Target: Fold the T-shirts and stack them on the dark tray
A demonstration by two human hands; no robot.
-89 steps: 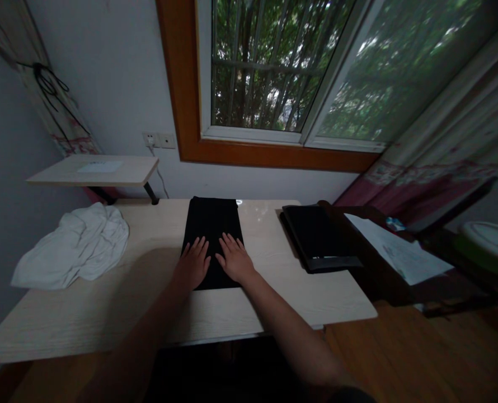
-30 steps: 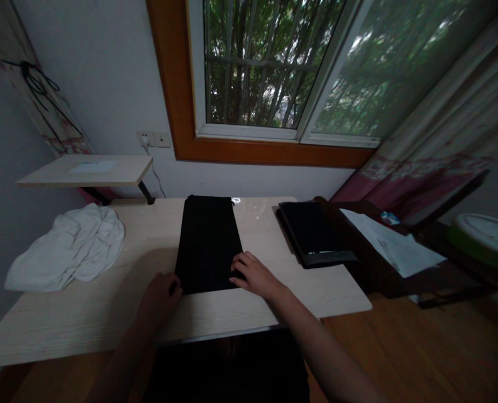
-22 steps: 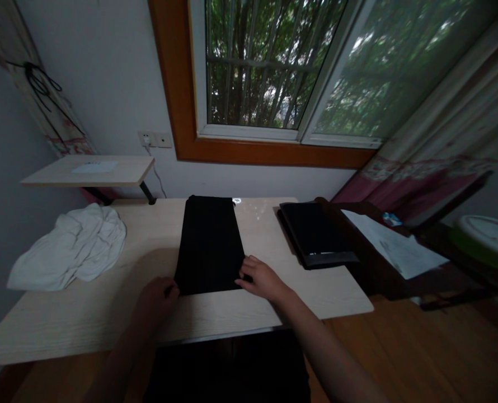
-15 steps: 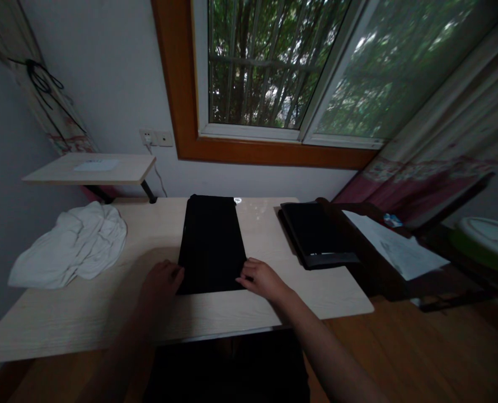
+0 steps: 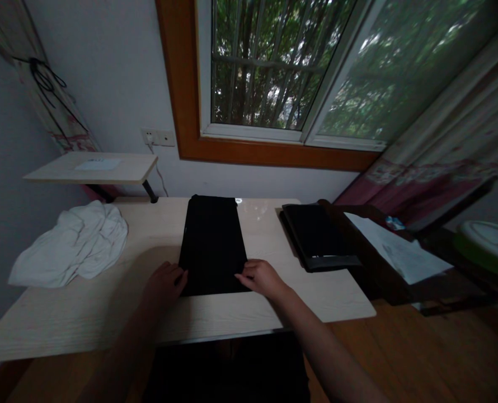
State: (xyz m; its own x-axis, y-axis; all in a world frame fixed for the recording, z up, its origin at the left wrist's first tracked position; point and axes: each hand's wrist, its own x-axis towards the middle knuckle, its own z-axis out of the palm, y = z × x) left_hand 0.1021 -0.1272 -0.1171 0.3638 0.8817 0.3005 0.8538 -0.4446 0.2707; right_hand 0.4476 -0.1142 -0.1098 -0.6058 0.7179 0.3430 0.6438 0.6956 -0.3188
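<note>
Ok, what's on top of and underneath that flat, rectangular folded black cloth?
Fingertips of the left hand and right hand rest on the folded black cloth by its nearest corners. Beneath is the pale wood-grain table, but whatever the cloth covers cannot be seen.

Window (image 5: 334, 70): framed in brown wood at twelve o'clock, foliage (image 5: 253, 84) seen beyond.
Wall (image 5: 118, 67): painted pale, dimly lit.
Curtains (image 5: 446, 131): hung at ten and two o'clock.
Shelf (image 5: 134, 167): raised at nine o'clock.
Floor (image 5: 379, 358): wood-toned, seen at five o'clock.
</note>
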